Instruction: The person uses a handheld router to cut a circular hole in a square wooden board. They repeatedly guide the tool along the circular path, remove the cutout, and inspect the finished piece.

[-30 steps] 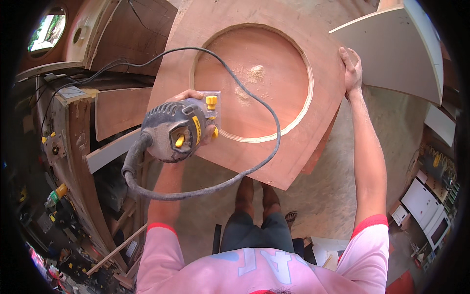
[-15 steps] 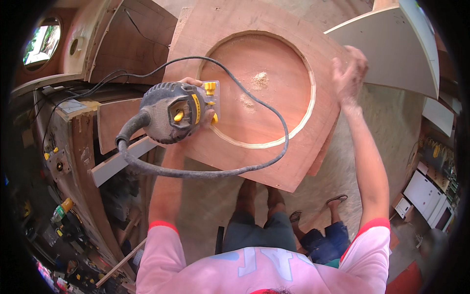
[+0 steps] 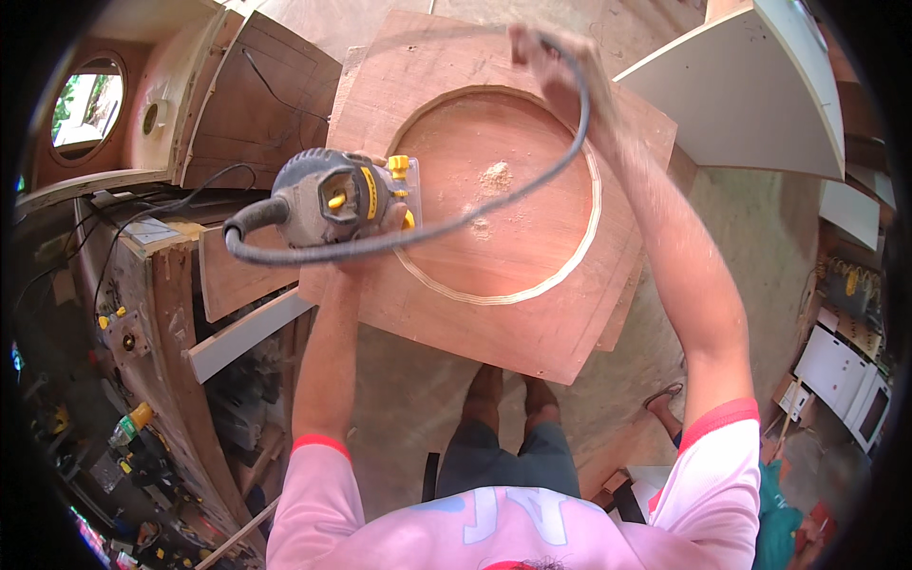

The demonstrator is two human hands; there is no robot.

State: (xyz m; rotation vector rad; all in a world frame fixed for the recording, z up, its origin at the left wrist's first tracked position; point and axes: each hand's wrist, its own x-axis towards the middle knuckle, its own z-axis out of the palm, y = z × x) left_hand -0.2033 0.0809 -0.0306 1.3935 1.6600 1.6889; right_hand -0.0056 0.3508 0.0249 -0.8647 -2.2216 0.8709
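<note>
**Two hands busy: one on the router, one lifting the cord**

Two forearms rise from the lower edge of the frame, out of pink sleeves. Left of centre, the left hand (image 3: 385,233) is closed around the base of the grey and yellow router (image 3: 328,198), which sits on the left rim of the plywood panel (image 3: 494,328), right at the routed circular groove (image 3: 532,285). Only a few fingers show under the tool body. The panel fills the middle of the frame, with small heaps of sawdust (image 3: 494,176) inside the circle.

Farther up, near the top centre, the right hand (image 3: 546,57) is blurred but appears clenched on the black cord (image 3: 532,180), which arcs from it across the circle down to the router's tail at left.

The step in hand looks like clearing the cord off the cutting path. The next move likely calls for laying the cord behind the panel, off the groove, then steadying the router before it runs on around the circle.

At upper right stands a white board (image 3: 760,95); at far left, a cluttered bench (image 3: 142,313).
</note>
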